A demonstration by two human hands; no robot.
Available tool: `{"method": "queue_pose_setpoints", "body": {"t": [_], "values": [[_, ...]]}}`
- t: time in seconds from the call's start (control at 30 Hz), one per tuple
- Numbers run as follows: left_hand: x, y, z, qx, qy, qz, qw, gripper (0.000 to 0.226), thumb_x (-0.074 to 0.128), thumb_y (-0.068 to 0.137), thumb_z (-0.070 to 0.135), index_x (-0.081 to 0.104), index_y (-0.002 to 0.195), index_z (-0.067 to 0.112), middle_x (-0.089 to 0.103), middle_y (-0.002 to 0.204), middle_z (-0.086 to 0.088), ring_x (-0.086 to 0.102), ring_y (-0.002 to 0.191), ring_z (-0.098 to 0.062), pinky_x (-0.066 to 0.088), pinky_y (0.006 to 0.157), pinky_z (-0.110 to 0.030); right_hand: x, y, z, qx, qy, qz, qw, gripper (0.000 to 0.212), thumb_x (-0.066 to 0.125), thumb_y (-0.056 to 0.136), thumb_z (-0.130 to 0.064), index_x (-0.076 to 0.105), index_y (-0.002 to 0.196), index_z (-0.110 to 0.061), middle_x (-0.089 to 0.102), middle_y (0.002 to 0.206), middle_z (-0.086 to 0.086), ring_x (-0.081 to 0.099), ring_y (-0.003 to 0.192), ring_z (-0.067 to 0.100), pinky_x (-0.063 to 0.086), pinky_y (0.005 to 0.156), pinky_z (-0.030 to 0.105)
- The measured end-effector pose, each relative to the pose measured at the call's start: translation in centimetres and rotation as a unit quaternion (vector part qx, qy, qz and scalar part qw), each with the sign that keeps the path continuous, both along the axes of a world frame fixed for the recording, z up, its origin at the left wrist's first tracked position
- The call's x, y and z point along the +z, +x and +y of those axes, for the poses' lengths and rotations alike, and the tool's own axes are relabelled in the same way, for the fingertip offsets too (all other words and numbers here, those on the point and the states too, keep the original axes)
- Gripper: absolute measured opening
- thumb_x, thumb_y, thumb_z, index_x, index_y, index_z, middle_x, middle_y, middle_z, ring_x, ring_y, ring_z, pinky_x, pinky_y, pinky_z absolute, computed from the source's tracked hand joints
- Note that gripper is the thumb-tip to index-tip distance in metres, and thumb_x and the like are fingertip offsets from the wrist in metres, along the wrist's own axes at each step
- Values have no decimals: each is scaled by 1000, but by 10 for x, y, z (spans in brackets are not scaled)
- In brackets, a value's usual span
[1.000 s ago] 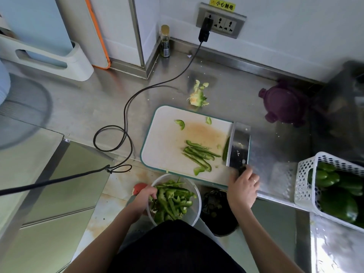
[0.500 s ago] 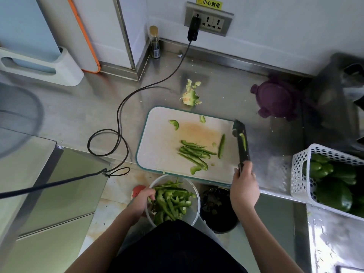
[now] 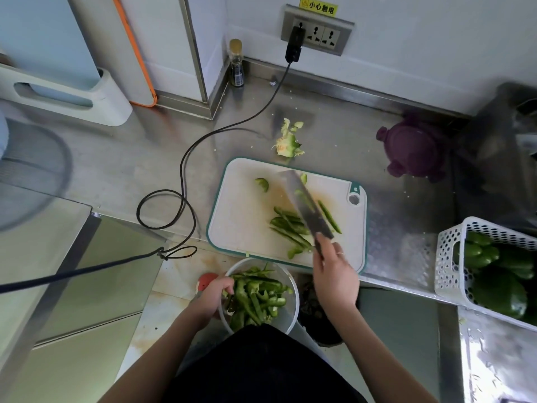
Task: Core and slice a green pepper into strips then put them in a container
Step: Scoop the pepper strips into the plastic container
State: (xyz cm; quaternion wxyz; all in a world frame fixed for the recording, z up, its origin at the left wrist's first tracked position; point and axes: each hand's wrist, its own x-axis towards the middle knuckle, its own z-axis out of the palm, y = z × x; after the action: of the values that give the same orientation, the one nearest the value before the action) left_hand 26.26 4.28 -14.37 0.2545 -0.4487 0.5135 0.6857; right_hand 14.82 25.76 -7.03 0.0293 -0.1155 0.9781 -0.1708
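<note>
Brushed, dully gleaming steel counter point(image 3: 334, 120) — matt white plastic cutting board point(image 3: 241, 210), perforated white plastic basket point(image 3: 449, 257), glossy peppers point(image 3: 499, 289).

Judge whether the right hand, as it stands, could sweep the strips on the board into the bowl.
Probably yes: the right hand grips the knife over the strips, and the left hand holds the bowl below the board edge.

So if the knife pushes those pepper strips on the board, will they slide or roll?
The pepper strips look thin and flattish, so they would probably slide on the smooth cutting board, not roll. They seem light; a few may scatter or cling to the knife.
</note>
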Motion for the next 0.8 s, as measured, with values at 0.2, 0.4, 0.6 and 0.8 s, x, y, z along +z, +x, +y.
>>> {"method": "queue_pose_setpoints", "body": {"t": [0.2,0.4,0.6,0.8], "values": [[5,-3,0,3,4,-1,1000,16,53,71,19,55,81,7,56,75,-10,54,67,-23,47,67,-35,-4,2,18,-49,-29,-66,996,27,46,98,-28,51,123,-22,64,106,6,63,78,35,47,59,35],[3,-4,0,-7,-6,1,1000,10,51,78,15,53,80,5,54,71,-8,52,62,-19,48,71,-41,-6,22,3,75,-83,-59,992,26,54,94,-22,57,120,-21,67,95,3,65,68,28,49,52,34],[12,-3,-2,-16,-3,-8,1000,15,54,69,21,55,78,8,56,72,-9,54,64,-21,47,64,-34,-3,-11,32,-46,2,-44,998,29,47,97,-31,54,125,-26,64,102,2,63,74,30,52,57,35],[10,-3,-2,-4,11,-12,1000,22,54,72,17,53,88,2,56,76,-11,54,67,-23,45,75,-39,-14,-13,32,-159,19,-18,987,27,49,97,-26,54,122,-22,53,114,4,58,81,30,42,55,31]]}}
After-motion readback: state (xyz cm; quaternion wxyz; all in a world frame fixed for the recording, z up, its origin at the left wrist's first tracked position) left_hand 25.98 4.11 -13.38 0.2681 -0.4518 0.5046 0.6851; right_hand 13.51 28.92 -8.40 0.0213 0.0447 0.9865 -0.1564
